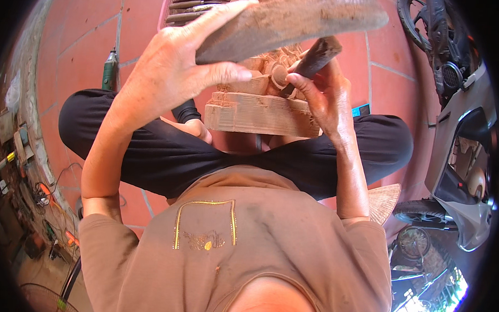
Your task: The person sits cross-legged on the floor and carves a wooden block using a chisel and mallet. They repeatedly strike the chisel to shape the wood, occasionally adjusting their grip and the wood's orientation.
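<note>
Wooden carving (260, 109) between crossed legs (167, 147), scooter (459, 136) rightward.

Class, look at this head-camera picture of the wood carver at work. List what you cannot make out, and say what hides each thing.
1. Chisel tip: hidden where it meets the carving, behind the right hand fingers.
2. Upper carving: covered by the wooden mallet and left hand.
3. Row of chisels on the floor: cut off by the top edge.
4. Scooter: bent and cropped by the fisheye rim.
</note>
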Demonstrator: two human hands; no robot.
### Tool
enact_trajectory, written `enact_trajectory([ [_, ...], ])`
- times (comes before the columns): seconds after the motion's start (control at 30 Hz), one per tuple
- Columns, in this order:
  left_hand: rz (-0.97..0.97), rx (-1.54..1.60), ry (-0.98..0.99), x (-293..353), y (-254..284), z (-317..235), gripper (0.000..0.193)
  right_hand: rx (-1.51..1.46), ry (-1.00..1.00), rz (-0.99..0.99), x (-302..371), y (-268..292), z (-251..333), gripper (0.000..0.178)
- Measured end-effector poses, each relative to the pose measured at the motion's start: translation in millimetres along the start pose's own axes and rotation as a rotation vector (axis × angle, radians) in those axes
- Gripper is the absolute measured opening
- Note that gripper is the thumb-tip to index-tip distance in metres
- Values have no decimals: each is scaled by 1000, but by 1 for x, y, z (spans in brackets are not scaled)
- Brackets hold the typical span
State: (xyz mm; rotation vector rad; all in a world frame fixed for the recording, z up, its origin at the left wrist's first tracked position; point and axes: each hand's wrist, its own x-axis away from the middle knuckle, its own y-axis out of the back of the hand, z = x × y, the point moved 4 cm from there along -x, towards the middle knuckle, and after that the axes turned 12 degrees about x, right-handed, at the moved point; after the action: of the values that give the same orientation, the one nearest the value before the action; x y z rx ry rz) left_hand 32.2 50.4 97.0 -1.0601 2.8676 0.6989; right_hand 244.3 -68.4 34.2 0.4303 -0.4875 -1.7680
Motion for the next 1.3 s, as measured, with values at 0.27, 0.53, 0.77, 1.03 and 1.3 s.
enact_trajectory([
  [0.27, 16, 136, 26, -13, 12, -13, 84, 252, 44, -78, 14, -3, 14, 38],
  [0.53, -15, 101, 35, -13, 19, -11, 83, 13, 10, -245, 9, 35, 7, 35],
  [0.77, 7, 46, -9, -18, 15, -10, 81, -96, 6, -17, 22, 3, -2, 33],
  [1.03, -29, 84, 37, -17, 14, -14, 83, -231, -34, -218, 2, 33, -21, 30],
  [1.3, -14, 44, 45, -18, 13, -20, 81, -201, -52, -35, -6, 13, -27, 33],
])
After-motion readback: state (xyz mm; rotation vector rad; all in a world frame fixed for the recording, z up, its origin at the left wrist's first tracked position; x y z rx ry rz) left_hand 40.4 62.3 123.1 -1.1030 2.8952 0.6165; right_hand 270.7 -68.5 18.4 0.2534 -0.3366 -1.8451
